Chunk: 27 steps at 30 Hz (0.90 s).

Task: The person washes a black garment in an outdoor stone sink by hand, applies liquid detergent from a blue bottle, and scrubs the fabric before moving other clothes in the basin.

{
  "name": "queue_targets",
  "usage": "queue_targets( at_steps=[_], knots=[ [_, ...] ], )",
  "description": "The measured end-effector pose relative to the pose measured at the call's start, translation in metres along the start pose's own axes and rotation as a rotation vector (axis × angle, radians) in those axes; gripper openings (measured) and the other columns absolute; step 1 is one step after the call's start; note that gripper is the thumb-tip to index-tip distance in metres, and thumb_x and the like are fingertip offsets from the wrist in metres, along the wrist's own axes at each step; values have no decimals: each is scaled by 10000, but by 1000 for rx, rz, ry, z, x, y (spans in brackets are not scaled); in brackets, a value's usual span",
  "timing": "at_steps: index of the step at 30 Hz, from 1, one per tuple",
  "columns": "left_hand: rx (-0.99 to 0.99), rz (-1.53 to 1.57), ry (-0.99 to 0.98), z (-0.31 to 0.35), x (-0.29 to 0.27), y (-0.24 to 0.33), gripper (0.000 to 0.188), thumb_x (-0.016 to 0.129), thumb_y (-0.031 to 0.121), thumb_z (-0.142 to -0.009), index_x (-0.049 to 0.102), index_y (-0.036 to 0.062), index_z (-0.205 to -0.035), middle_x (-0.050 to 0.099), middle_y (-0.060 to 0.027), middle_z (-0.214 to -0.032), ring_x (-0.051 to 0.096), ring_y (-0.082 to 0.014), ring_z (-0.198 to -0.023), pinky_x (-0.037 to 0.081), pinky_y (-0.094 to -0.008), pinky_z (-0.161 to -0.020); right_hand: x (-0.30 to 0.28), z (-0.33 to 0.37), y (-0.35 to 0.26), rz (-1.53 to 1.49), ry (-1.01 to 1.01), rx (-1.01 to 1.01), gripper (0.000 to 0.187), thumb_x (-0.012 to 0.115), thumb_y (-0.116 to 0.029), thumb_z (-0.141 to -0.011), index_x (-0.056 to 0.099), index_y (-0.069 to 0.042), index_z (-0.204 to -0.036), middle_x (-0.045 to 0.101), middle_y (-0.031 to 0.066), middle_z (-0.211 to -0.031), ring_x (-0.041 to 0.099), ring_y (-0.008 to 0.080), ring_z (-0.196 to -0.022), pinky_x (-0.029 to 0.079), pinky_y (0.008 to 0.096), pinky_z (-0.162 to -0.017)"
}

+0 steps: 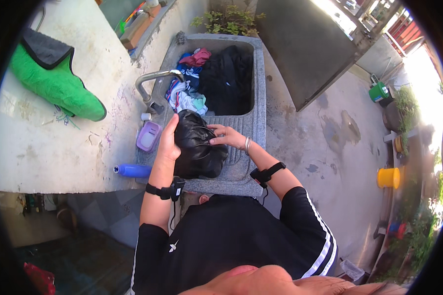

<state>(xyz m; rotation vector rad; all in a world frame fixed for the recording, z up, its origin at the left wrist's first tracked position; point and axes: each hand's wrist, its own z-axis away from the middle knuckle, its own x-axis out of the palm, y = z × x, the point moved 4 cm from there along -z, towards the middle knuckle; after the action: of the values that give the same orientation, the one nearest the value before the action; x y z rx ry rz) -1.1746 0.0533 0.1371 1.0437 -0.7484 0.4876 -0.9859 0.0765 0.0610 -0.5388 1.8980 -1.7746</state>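
Black bundle (200,155) over the ribbed board (237,160): left hand (169,142) flanks it, grip hidden, cannot be told; right hand (228,137) touches it, fingers spread. Uneven support might let it slip.

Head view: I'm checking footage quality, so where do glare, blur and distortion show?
In the head view, bright glare washes out the upper right; the head view's right-side plants look soft; a black fisheye rim curves around the head view; in its middle, the black bundle shows shiny highlights.

Left hand (169,143) and right hand (230,138) touch black bundle (198,156).
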Motion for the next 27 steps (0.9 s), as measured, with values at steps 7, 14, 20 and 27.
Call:
queue_targets(
  at_steps=[7,14,20,27],
  knots=[
    [328,-296,356,10,-35,4,351,604,160,-858,516,78,-1188,538,-94,-1135,526,-182,-1030,443,-369,-860,-51,-8,-16,-602,573,-73,220,586,-6,-802,479,-85,-627,463,-55,-585,420,26,-558,335,206,-502],
    [-174,-84,503,7,-61,-82,496,581,374,-867,459,134,-1283,501,-109,-1193,488,-245,-1086,422,-429,-881,45,1,-42,149,368,-134,161,610,-95,-819,619,-8,-954,631,104,-871,619,172,-825,474,287,-761],
    [-138,183,290,0,-45,-117,321,417,237,-955,533,8,-1148,613,-87,-1081,610,-195,-961,490,-342,-859,63,-23,-30,946,558,-325,264,565,-261,-851,541,-69,-671,523,126,-477,557,296,-433,437,404,-418],
    [-8,59,16,7,-33,-93,371,484,358,-927,600,41,-1079,628,-103,-1011,626,-211,-862,488,-339,-830,96,19,-45,669,349,-512,281,631,-215,-787,453,-81,-615,531,114,-521,563,286,-475,443,390,-470]
  ],
)
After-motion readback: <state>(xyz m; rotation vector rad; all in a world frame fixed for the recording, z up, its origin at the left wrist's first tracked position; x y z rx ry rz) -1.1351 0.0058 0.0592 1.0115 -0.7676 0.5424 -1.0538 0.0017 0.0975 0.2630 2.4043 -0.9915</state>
